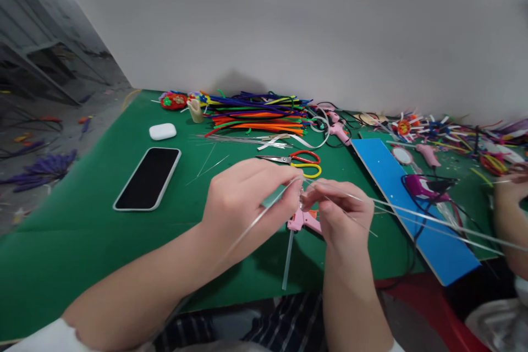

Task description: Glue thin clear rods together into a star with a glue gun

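Observation:
My left hand pinches a narrow white ribbon between thumb and forefinger. Close beside it, fingertips nearly meeting, my right hand is closed on the ribbon and a thin wire. Long strands of the ribbon trail from there over the table to the right. The exact join at the fingertips is too small to make out. Below and behind the hands lies a pink glue gun, partly hidden, with a clear glue stick pointing towards me. Scissors with red and yellow handles rest just beyond.
Pipe cleaners are heaped along the back, with thin wires before them. A phone and a white case lie left. To the right are a blue board, a purple device with cables, and another person's hand.

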{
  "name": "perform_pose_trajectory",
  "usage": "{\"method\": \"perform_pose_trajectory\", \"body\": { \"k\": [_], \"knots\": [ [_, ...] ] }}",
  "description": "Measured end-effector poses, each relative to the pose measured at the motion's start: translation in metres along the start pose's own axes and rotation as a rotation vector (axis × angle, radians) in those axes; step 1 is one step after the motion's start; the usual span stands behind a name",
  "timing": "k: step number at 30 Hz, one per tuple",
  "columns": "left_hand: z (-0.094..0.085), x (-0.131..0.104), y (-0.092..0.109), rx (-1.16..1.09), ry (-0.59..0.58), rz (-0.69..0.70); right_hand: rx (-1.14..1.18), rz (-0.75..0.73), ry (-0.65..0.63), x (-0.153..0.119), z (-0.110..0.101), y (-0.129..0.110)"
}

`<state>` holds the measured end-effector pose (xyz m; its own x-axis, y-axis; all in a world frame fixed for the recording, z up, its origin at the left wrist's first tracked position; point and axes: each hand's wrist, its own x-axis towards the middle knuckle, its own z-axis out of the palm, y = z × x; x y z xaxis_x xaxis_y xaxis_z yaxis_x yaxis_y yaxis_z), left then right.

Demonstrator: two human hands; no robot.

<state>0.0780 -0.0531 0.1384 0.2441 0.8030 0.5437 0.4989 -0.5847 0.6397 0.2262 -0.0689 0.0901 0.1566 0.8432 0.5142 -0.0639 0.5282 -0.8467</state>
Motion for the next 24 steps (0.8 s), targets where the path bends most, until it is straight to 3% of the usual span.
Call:
{"method": "perform_pose_trajectory", "body": {
  "k": [2,6,11,16,17,20,24],
  "knots": [
    [0.0,-0.001,-0.001,0.017,0.017,0.028,0.082,0.024,-0.02,0.001,0.0,0.005],
    [0.0,-0.001,-0.004,0.055,0.147,0.213,0.105,0.101,-0.035,0.0,0.001,0.012],
    [-0.004,0.0,-0.006,0.144,0.226,0.332,-0.196,0.252,-0.133,0.005,-0.012,0.021],
    [-0.012,0.003,-0.007,0.131,0.146,0.19,-0.929,0.482,-0.485,0.01,-0.052,0.02],
    [-0.013,0.004,-0.007,0.112,0.11,0.144,-1.072,0.509,-0.491,0.008,-0.059,0.018],
    [-0.017,0.005,-0.008,0.017,0.021,0.03,-1.248,0.537,-0.577,-0.004,-0.073,0.014],
    [-0.02,0.006,-0.009,-0.131,-0.04,-0.046,-1.388,0.571,-0.727,-0.024,-0.074,0.02]
  ]
}}
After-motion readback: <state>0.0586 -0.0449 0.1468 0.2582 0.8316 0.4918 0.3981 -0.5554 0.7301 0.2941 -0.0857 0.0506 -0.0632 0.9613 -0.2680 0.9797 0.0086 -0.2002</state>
